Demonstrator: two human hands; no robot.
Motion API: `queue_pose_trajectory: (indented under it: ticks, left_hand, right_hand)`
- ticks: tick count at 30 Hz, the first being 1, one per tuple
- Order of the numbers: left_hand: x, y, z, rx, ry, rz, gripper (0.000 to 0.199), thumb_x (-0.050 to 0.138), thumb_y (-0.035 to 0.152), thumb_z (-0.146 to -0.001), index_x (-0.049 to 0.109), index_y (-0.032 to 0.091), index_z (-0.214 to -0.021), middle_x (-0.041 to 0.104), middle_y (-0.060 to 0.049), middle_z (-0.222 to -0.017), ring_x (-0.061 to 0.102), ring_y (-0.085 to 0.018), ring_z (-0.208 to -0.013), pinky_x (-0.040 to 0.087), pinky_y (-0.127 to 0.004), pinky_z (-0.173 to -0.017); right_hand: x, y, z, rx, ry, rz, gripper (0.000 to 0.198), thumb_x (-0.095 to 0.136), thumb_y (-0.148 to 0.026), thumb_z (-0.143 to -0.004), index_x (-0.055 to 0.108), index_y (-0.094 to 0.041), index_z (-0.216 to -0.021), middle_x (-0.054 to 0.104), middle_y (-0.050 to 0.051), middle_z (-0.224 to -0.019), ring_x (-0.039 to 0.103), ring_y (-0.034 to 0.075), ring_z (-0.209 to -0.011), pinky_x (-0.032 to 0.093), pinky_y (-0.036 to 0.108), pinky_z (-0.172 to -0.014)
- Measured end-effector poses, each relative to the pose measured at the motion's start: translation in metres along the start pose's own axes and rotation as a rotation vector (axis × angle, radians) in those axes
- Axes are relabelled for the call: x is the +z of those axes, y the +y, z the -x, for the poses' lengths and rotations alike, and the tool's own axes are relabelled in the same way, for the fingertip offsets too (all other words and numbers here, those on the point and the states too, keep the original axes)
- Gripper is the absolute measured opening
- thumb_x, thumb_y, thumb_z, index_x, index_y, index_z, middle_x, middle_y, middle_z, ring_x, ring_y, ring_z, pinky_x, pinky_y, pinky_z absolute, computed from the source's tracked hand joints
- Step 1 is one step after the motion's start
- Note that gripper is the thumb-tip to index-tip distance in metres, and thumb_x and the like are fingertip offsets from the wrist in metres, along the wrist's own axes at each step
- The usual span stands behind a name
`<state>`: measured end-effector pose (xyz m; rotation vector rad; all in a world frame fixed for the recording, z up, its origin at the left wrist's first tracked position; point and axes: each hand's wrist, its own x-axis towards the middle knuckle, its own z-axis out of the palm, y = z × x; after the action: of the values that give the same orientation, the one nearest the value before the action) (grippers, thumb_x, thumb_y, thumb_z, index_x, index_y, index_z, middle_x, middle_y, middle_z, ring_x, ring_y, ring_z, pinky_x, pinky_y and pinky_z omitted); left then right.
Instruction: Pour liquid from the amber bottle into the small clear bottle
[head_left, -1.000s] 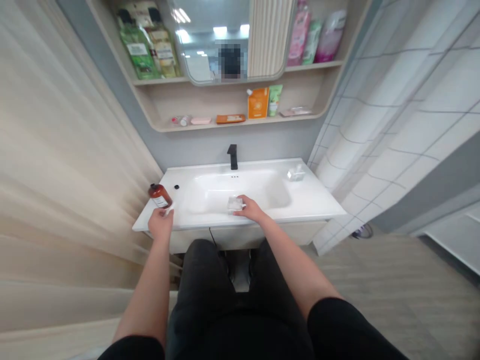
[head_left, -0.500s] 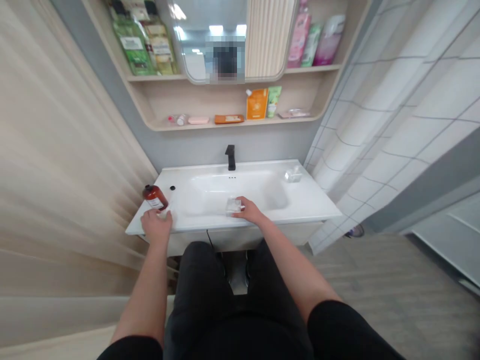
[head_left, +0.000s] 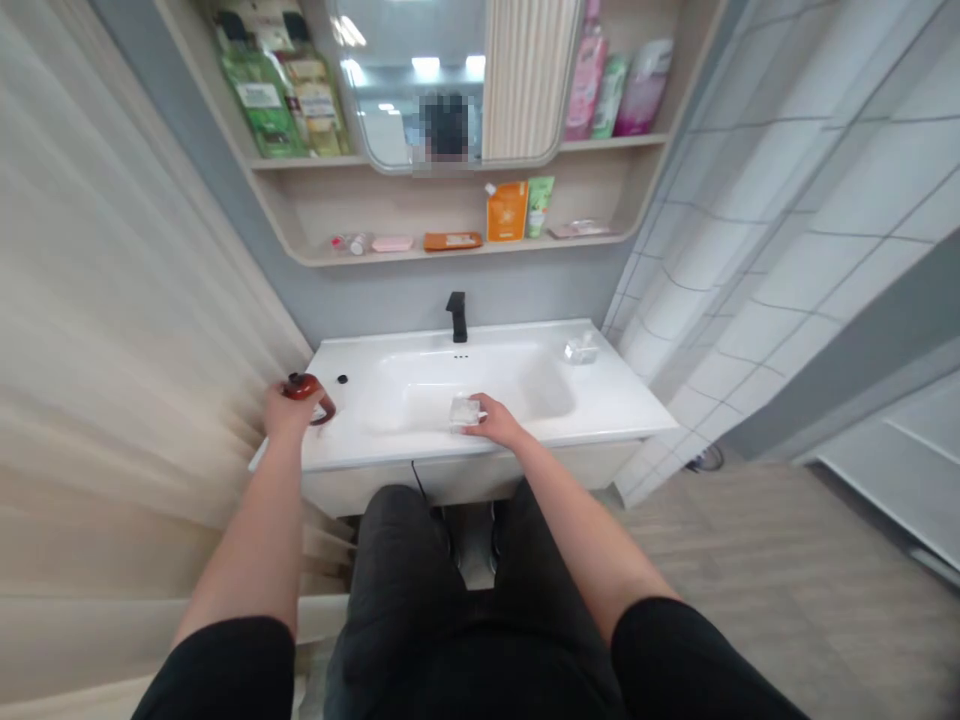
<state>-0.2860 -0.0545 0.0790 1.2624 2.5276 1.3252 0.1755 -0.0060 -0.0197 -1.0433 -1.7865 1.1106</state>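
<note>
At the left end of the white washbasin counter (head_left: 356,445), my left hand (head_left: 286,412) is wrapped round an amber bottle (head_left: 303,384) with a dark neck. The fingers cover part of its white label. A small black cap (head_left: 343,379) lies on the counter just right of the bottle. My right hand (head_left: 496,421) grips a small clear square bottle (head_left: 465,411) over the front edge of the basin. Its opening is too blurred to make out.
Another clear container (head_left: 581,349) stands at the counter's back right. A black faucet (head_left: 457,316) rises behind the basin (head_left: 517,385). Above, a wall shelf (head_left: 420,256) holds several toiletries, among them an orange pouch (head_left: 507,212). A pale curtain (head_left: 150,350) hangs close on the left.
My left hand has moved left and up from the counter's front edge and closed round the amber bottle. My right hand stays in place with the clear bottle.
</note>
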Motion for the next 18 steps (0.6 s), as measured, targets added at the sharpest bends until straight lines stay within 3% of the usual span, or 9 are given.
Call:
queue_pose_trajectory:
  ticks: [3, 6, 10, 14, 18]
  left_hand:
    - [-0.003, 0.011, 0.013, -0.106, 0.07, 0.027, 0.081, 0.098, 0.038, -0.073, 0.058, 0.015, -0.139, 0.075, -0.009, -0.126, 0.071, -0.032, -0.12, 0.056, -0.05, -0.111]
    - [-0.001, 0.033, 0.036, 0.029, 0.101, 0.129, 0.087, 0.099, 0.043, -0.071, 0.059, 0.019, -0.143, 0.075, -0.011, -0.134, 0.074, -0.032, -0.122, 0.057, -0.05, -0.111]
    - [0.018, 0.079, 0.067, 0.199, -0.054, 0.25, 0.081, 0.097, 0.048, -0.071, 0.061, 0.021, -0.138, 0.078, -0.01, -0.129, 0.077, -0.03, -0.116, 0.059, -0.047, -0.109]
    - [0.061, 0.135, 0.1, 0.32, -0.303, 0.415, 0.078, 0.097, 0.045, -0.071, 0.061, 0.024, -0.137, 0.078, -0.009, -0.13, 0.077, -0.029, -0.114, 0.059, -0.045, -0.106]
    - [0.131, 0.205, 0.148, 0.409, -0.577, 0.579, 0.075, 0.099, 0.039, -0.069, 0.065, 0.024, -0.134, 0.079, -0.011, -0.129, 0.077, -0.029, -0.113, 0.059, -0.046, -0.104]
  right_hand:
    - [0.001, -0.003, 0.0, 0.002, 0.004, -0.013, 0.076, 0.101, -0.045, -0.062, 0.069, -0.026, -0.127, 0.077, 0.004, -0.117, 0.073, 0.025, -0.101, 0.064, 0.041, -0.091]
    - [0.001, -0.008, 0.005, 0.005, 0.021, -0.011, 0.077, 0.102, -0.045, -0.061, 0.069, -0.024, -0.128, 0.077, 0.005, -0.119, 0.073, 0.025, -0.099, 0.063, 0.04, -0.088]
    - [-0.012, -0.019, 0.023, -0.022, 0.062, 0.016, 0.076, 0.102, -0.049, -0.063, 0.071, -0.023, -0.128, 0.078, 0.007, -0.12, 0.073, 0.026, -0.101, 0.063, 0.039, -0.087]
    - [-0.053, -0.029, 0.059, -0.047, 0.129, 0.058, 0.076, 0.101, -0.056, -0.066, 0.071, -0.024, -0.129, 0.078, 0.007, -0.12, 0.074, 0.027, -0.104, 0.063, 0.04, -0.092]
    - [-0.111, -0.036, 0.106, 0.01, 0.207, 0.117, 0.079, 0.101, -0.056, -0.067, 0.07, -0.024, -0.132, 0.078, 0.007, -0.118, 0.074, 0.026, -0.096, 0.063, 0.041, -0.091]
